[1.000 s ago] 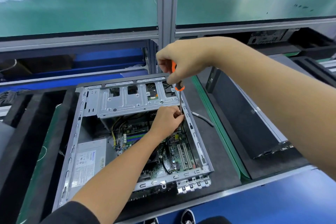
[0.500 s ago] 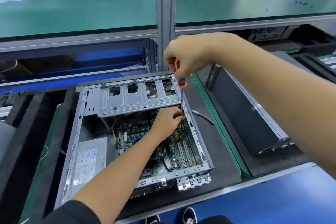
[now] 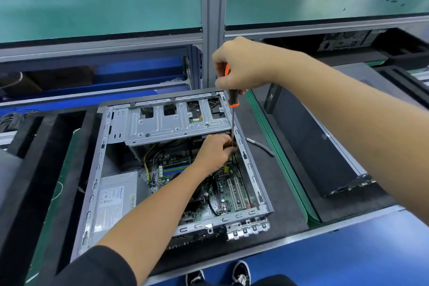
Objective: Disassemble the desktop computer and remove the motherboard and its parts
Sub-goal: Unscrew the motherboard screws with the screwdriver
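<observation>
screwdriver point(image 3: 231, 96): orange-and-black handle | motherboard point(image 3: 222, 183): green | case point(image 3: 97, 169): silver-grey | counter point(image 3: 287, 204): black mat, green edge | shelf point(image 3: 92, 7): green | sleeve point(image 3: 92, 269): black

The right hand point(image 3: 241, 66) was raised above the left, with its forearm extending in from the right edge of the view. Its fingers were curled downward, forming a closed grip around a tool handle. The left hand point(image 3: 214, 152) was positioned lower, knuckles up, with its fingers point(image 3: 228, 150) curled in a pinch. The left forearm was bare, extending from a dark sleeve at the lower left.
</observation>
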Demonstrator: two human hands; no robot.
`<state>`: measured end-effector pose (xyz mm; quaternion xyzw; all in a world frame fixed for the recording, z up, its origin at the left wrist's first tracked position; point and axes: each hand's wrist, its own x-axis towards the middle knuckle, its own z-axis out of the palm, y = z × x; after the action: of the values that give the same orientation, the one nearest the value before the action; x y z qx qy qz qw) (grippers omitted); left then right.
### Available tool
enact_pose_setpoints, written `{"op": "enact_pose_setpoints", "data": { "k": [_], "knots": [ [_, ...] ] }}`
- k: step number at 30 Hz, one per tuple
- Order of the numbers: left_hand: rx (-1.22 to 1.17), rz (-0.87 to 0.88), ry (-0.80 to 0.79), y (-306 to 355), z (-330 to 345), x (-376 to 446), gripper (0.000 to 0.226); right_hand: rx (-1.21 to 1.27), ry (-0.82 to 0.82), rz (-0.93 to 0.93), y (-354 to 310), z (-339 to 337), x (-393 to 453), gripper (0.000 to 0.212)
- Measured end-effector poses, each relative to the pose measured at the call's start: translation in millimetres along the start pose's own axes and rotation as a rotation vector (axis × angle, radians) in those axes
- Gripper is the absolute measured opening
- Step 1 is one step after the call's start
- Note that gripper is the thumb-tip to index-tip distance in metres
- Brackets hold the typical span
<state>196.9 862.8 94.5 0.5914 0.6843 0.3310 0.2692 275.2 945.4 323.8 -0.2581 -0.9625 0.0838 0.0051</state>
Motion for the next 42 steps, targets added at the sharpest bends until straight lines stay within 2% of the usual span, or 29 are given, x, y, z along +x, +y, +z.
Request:
{"op": "enact_pose_setpoints", "data": {
  "k": [2,5,7,10,13,15,18,22,24,27,30,31,36,39,42],
  "knots": [
    [-0.002,0.007,-0.002,-1,1,0,0.012,0.001,-0.046,0.01,1,-1,0,0.009],
    [-0.012,0.009,0.012,-2,2,1,0.013,-0.028,-0.173,-0.002,0,-6,-1,0.029],
    [-0.011,0.0,0.014,-3,3,1,0.016,-0.019,-0.208,-0.016,0,-8,-1,0.032],
    [0.005,0.009,0.023,-3,3,2,0.018,0.044,-0.17,0.007,0,-7,-2,0.027],
    [0.008,0.025,0.02,-3,3,3,0.017,-0.073,-0.086,0.069,0,-2,-1,0.038],
    [0.001,0.027,0.016,-4,3,4,0.017,-0.136,-0.089,0.055,0,0,-1,0.034],
    [-0.003,0.013,0.026,-7,3,4,0.021,-0.122,-0.16,-0.081,-5,-3,-1,0.016],
    [-0.011,-0.004,0.052,-11,3,4,0.031,-0.067,-0.222,-0.206,-9,-9,0,0.029],
    [-0.011,-0.001,0.057,-10,4,4,0.038,0.01,-0.271,-0.196,-8,-10,-1,0.03],
    [-0.017,-0.008,0.055,-9,7,6,0.034,-0.036,-0.213,-0.139,-4,-9,-1,0.02],
    [-0.02,-0.011,0.06,-9,9,6,0.036,-0.175,-0.168,-0.035,-5,-5,2,0.042],
    [-0.016,-0.01,0.062,-9,9,6,0.037,-0.188,-0.166,-0.015,-6,-4,3,0.043],
    [0.011,-0.017,0.025,-15,8,5,0.03,-0.137,-0.193,-0.103,-5,-7,4,0.011],
    [0.0,-0.022,-0.049,-18,8,4,0.012,-0.098,-0.217,-0.171,-5,-13,2,0.02],
    [-0.004,-0.006,-0.079,-17,10,3,0.013,0.001,-0.275,-0.18,-6,-13,1,0.026]
  ]
}}
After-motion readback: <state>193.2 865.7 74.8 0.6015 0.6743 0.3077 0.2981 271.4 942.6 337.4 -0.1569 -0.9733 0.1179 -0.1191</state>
